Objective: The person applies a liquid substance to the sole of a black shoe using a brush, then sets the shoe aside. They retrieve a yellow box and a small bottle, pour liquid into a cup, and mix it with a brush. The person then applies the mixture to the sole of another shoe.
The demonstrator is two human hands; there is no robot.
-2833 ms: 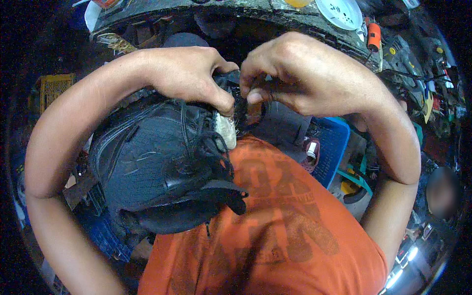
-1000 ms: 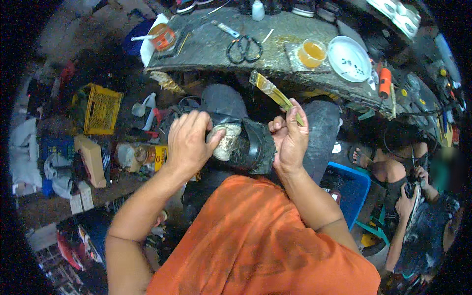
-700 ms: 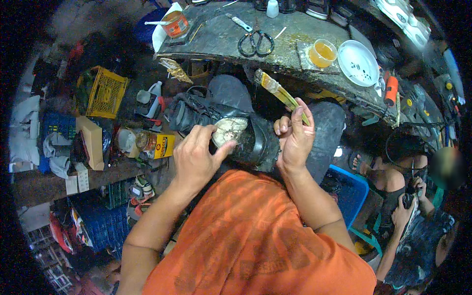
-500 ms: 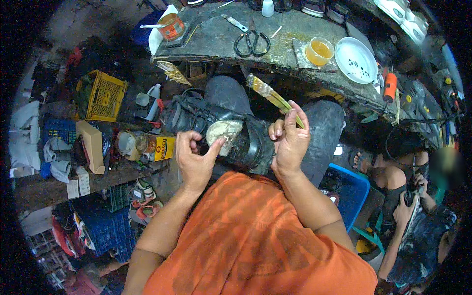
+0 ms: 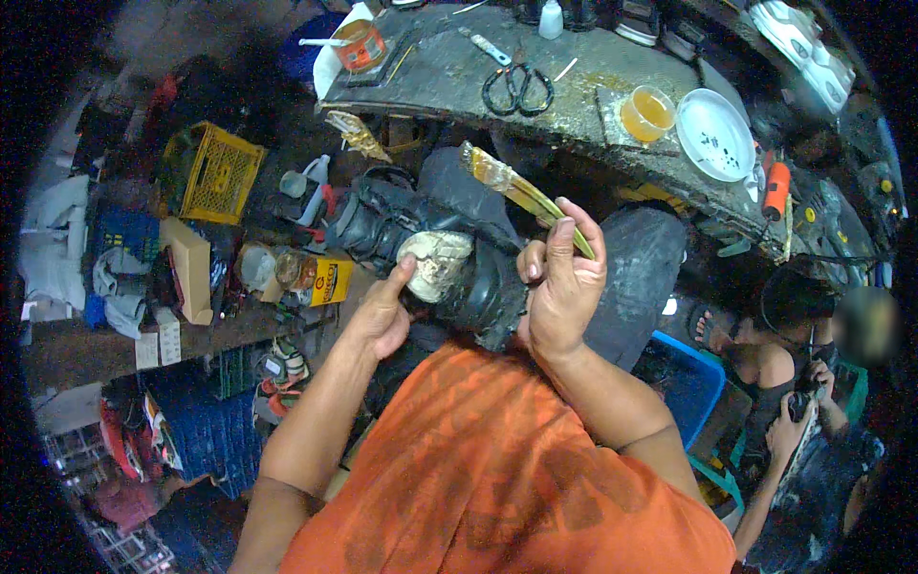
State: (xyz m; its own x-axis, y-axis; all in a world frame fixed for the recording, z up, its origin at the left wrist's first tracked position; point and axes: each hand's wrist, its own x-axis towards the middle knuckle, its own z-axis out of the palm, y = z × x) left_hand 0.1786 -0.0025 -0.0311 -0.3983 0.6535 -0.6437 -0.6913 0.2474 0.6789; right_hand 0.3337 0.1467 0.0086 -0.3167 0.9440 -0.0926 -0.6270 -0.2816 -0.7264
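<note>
Across my lap lies a black boot [image 5: 478, 277] with a rounded, stained off-white patch [image 5: 440, 268] facing up; I cannot tell if the patch is part of it. My left hand [image 5: 384, 311] grips the boot at the patch, its thumb pressed on the patch's left edge and its other fingers mostly hidden underneath. Pinched in my right hand [image 5: 566, 277] is a flat, yellowish glue brush [image 5: 516, 191], its crusted bristle end pointing up and left. The brush is held above the boot, apart from it.
Ahead stands a workbench [image 5: 430, 81] with scissors [image 5: 517, 91], a cup of amber liquid [image 5: 647, 115], a white plate [image 5: 715, 136] and an orange tin [image 5: 360, 46]. A yellow crate [image 5: 223, 174] is at left, a blue bin [image 5: 684, 383] at right. Another person works at far right.
My left thumb has shifted up and left along the off-white patch, which shows more fully. The brush has tilted further left in my right hand. The whole view has shifted a little.
</note>
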